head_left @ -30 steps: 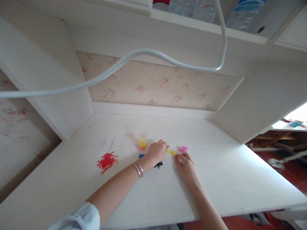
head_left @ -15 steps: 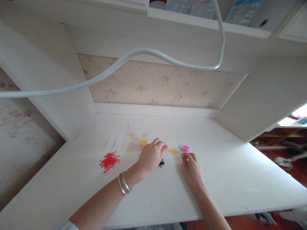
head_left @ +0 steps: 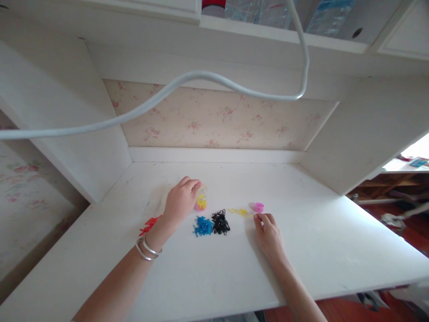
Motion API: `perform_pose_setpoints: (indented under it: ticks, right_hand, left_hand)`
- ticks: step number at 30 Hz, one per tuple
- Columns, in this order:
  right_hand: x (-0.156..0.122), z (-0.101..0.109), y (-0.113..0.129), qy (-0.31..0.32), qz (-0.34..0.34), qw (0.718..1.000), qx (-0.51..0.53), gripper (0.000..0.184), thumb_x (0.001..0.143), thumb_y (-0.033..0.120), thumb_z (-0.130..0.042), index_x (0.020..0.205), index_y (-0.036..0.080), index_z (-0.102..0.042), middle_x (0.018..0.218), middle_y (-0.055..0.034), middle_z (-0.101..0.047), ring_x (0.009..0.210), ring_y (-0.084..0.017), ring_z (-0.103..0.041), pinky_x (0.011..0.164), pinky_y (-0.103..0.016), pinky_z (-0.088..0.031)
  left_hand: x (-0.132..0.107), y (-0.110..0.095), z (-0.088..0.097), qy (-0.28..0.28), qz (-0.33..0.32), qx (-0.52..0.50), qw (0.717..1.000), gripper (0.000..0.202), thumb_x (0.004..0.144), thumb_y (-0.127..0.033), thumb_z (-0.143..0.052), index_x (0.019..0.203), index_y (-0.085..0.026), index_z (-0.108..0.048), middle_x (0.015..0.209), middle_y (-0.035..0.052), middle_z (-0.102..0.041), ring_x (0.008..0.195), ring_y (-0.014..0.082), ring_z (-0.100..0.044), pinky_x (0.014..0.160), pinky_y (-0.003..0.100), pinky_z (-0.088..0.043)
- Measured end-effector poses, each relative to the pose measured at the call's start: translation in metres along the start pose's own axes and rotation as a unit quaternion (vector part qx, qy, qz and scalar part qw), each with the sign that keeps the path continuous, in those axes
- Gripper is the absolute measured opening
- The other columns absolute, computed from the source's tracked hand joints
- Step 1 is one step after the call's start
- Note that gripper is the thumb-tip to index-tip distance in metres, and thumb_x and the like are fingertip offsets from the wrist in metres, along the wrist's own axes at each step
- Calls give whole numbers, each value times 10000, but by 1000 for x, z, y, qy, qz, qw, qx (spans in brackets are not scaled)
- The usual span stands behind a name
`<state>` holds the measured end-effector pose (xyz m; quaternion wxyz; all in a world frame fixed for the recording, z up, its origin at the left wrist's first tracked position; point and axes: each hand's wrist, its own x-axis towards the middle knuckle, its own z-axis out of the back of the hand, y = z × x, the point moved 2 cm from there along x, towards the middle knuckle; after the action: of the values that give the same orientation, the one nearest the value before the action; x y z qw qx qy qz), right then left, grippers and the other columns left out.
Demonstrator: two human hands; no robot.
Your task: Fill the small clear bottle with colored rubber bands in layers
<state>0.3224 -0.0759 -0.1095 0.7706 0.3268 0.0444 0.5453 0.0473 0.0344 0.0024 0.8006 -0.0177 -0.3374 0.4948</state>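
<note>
My left hand [head_left: 180,202] reaches to a small clear jar [head_left: 201,199] holding yellow bands, its fingers curled against the jar's left side. My right hand [head_left: 267,233] lies on the white desk [head_left: 301,250] with its fingertips pinched at the end of a small heap of yellow bands [head_left: 238,211], just below a pink lid [head_left: 258,207]. A blue heap [head_left: 203,226] and a black heap [head_left: 220,222] of bands lie between my hands. A red heap [head_left: 149,225] shows partly behind my left wrist.
A white cable [head_left: 208,78] hangs across the view above the desk. White side panels close the desk at left and right, with floral wallpaper at the back. Bottles stand on the shelf overhead. The desk's front edge runs near my forearms.
My left hand has moved left and back from the yellow bands to the jar, uncovering the blue and black heaps. My right hand has stayed by the yellow bands.
</note>
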Motion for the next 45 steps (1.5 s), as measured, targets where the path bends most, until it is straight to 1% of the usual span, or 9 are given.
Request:
perform_pose_setpoints:
  ticks: [6,11,14,17,22,27,35,41,45]
  right_hand:
    - [1,1,-3,-13,9,1000,19,401,938,456,-315,953,209,-630,1015,-65,-590,728,-160,-577,693,-303,-429]
    - [0,5,6,-40,3,996,85,361,921,470,-398,925,199,-636,973,-50,-595,619,-124,-521,664,-291,-432]
    - [-1,9,35,-42,26,988,147,339,916,465,-439,901,193,-641,966,-48,-597,582,-106,-481,614,-270,-428]
    - [3,11,80,-27,77,977,198,327,919,451,-456,872,195,-653,920,-46,-601,636,-117,-507,603,-253,-427]
    - [23,10,150,-5,146,963,228,290,935,398,-450,884,198,-654,920,-31,-589,620,-94,-495,607,-236,-427]
    - [42,0,180,-12,196,958,210,251,938,354,-455,899,205,-653,921,-20,-582,610,-83,-486,640,-233,-428]
    - [53,-23,180,-4,219,962,164,273,934,363,-451,923,223,-686,917,-29,-594,654,-106,-533,630,-240,-431]
    - [53,-5,169,-34,213,963,163,289,935,381,-457,932,216,-694,920,-25,-608,629,-98,-526,656,-242,-431]
    - [52,5,135,-46,154,976,146,322,922,426,-462,876,203,-691,902,-26,-614,592,-96,-507,637,-249,-423]
  left_hand:
    - [1,1,-3,12,-5,1,1000,243,950,-299,-438,998,-253,-672,914,10,-647,819,138,-618,733,224,-439]
    - [-14,8,8,-54,-1,-72,996,293,960,-339,-405,931,-192,-657,838,28,-640,763,133,-588,727,229,-419]
    - [-35,11,8,-30,17,-131,991,304,953,-357,-409,862,-180,-639,773,17,-619,702,123,-553,680,225,-397]
    - [-56,15,-2,29,65,-165,984,345,940,-399,-410,759,-179,-603,682,-7,-580,634,119,-513,612,229,-364]
    - [-76,21,-24,122,131,-149,972,481,911,-460,-402,521,-177,-399,485,-45,-395,498,101,-393,512,244,-245]
    - [-78,22,-28,147,135,-167,966,515,903,-492,-396,504,-173,-331,464,-55,-317,476,89,-345,504,251,-200]
    - [-79,21,-26,134,124,-176,967,511,905,-481,-403,504,-169,-348,476,-51,-342,488,88,-356,515,253,-199]
    - [-80,22,-25,136,118,-169,969,504,912,-474,-393,513,-171,-335,483,-48,-346,497,91,-363,516,252,-205]
    - [-80,14,-24,136,102,-156,973,488,919,-443,-392,514,-173,-361,494,-42,-376,501,95,-374,519,251,-228]
